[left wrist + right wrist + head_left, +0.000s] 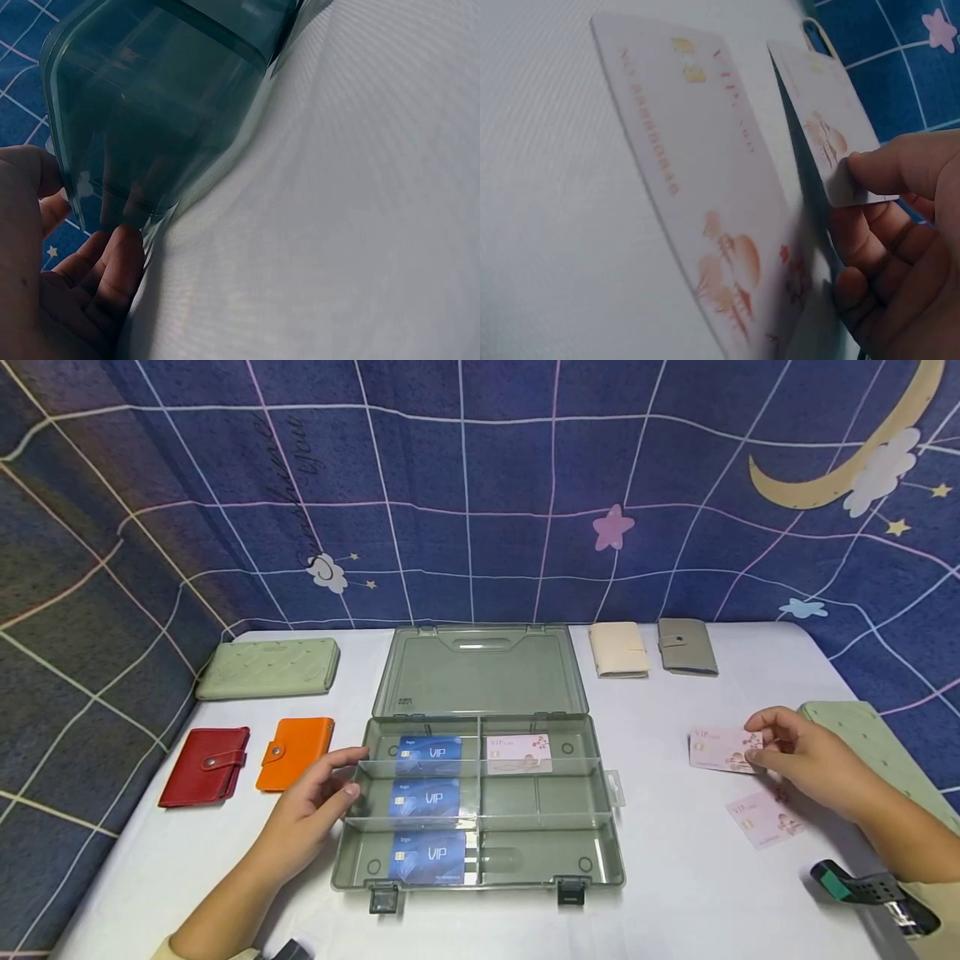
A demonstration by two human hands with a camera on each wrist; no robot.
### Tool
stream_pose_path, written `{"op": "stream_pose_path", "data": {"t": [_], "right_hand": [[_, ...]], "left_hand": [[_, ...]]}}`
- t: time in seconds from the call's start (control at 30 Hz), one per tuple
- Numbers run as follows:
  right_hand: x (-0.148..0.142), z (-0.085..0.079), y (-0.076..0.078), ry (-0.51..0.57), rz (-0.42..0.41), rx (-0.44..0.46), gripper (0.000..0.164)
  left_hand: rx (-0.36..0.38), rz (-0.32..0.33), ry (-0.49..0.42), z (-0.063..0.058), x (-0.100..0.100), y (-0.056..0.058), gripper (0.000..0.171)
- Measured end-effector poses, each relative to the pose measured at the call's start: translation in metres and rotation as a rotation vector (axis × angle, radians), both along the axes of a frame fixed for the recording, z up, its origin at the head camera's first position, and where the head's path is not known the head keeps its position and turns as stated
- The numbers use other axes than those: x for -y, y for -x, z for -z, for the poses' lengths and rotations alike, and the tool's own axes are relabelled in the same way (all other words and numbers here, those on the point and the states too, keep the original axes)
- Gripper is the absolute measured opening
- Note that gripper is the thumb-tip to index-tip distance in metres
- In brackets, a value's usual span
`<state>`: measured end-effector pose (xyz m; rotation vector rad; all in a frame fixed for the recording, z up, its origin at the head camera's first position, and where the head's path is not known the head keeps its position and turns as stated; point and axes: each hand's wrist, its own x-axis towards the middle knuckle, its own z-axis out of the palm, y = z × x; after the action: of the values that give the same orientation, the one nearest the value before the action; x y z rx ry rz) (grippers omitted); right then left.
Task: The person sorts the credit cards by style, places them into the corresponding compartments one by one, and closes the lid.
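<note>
My right hand (813, 764) pinches a pink VIP card (720, 750) between thumb and fingers, its near edge tilted up off the white cloth. Just below it a second pink card (763, 818) lies flat; its gold chip and flower print fill the right wrist view. At the left rim of a grey-green translucent divided box (611, 852), the fingertips of my left hand (303, 818) rest against the wall. Three blue VIP cards (427, 858) occupy the box's left compartments, one in each row. Another pink card (519, 753) is in the top right compartment.
The box's lid (480, 672) lies folded back. On the left are a long green wallet (268, 668), a red wallet (202, 768) and an orange card holder (296, 752). A cream wallet (618, 650) and a grey one (687, 647) stand back right; a green wallet (862, 735) lies beyond my right arm.
</note>
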<state>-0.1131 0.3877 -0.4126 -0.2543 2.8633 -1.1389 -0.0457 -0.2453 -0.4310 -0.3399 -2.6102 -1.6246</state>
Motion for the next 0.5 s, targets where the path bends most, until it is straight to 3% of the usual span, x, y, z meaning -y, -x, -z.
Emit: {"op": "stream_pose_path", "data": {"t": [0.23,0.5], "right_hand": [[0.004,-0.015,0.0,-0.005,0.035,0.025,0.035],[0.016,-0.035,0.004,0.346,0.018,0.113,0.032]], "left_hand": [[-0.004,0.008,-0.001,0.001,0.0,0.0,0.042],[-0.002,0.008,0.002,0.0,0.001,0.0,0.042]]}}
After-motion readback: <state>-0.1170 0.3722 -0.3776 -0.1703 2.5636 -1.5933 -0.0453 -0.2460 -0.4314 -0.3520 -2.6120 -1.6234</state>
